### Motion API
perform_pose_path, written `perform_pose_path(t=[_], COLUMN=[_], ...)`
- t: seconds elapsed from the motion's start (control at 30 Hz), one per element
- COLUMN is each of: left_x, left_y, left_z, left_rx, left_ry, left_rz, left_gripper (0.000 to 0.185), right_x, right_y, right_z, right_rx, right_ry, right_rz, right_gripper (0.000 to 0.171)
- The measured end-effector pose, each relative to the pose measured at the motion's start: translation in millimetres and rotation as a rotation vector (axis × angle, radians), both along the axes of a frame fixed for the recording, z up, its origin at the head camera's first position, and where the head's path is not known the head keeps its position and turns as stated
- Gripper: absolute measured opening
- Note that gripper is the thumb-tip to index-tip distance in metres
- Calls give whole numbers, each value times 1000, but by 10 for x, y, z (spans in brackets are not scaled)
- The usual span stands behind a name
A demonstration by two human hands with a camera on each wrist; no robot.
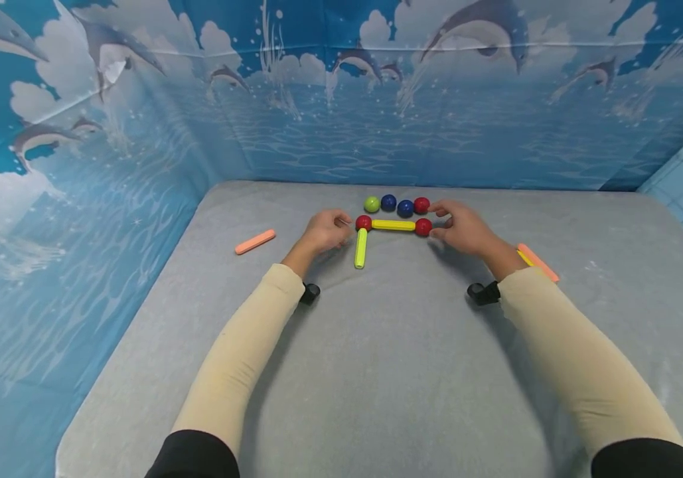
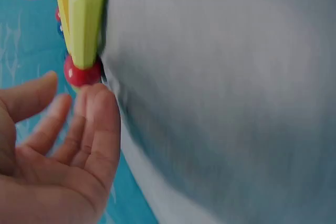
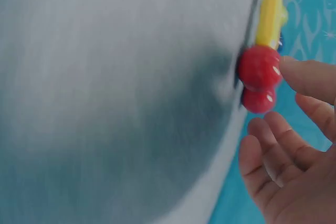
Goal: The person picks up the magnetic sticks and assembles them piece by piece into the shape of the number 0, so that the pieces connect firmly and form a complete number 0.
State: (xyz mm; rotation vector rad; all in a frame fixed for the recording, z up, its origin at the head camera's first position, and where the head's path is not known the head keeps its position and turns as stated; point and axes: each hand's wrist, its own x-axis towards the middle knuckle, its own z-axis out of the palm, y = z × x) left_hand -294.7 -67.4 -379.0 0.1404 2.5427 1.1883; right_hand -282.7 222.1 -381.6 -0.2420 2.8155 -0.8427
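Observation:
A yellow rod [image 1: 393, 225] lies across the grey table [image 1: 377, 372] with a red ball at each end. My right hand [image 1: 441, 223] is open, and one fingertip [image 3: 307, 77] touches the right red ball [image 1: 423, 227] [image 3: 259, 67]. A lime rod [image 1: 361, 248] [image 2: 85, 17] runs toward me from the left red ball [image 1: 364, 222] [image 2: 81, 74]. My left hand [image 1: 341, 229] hovers beside that ball with relaxed fingers [image 2: 100, 114], holding nothing.
Just behind the yellow rod sit a green ball [image 1: 372, 204], two blue balls [image 1: 388, 202] and a loose red ball [image 1: 421, 205] [image 3: 258, 99]. An orange rod [image 1: 255, 241] lies at the left. Orange and yellow rods [image 1: 537, 262] lie by my right wrist. Dolphin-print walls [image 1: 341, 99] enclose the table.

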Motion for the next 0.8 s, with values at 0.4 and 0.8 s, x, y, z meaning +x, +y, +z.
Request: perform_pose_path(t=[0.4, 0.8], left_x=[-349, -425], left_y=[1, 63], left_z=[-30, -158], left_rx=[-65, 6], left_ry=[129, 72], left_rz=[-200, -156], left_gripper=[34, 31], right_x=[-130, -269], right_y=[307, 211], right_z=[138, -12], right_rx=[167, 154], right_ry=[48, 43], right_rz=[59, 31], right_gripper=[48, 48])
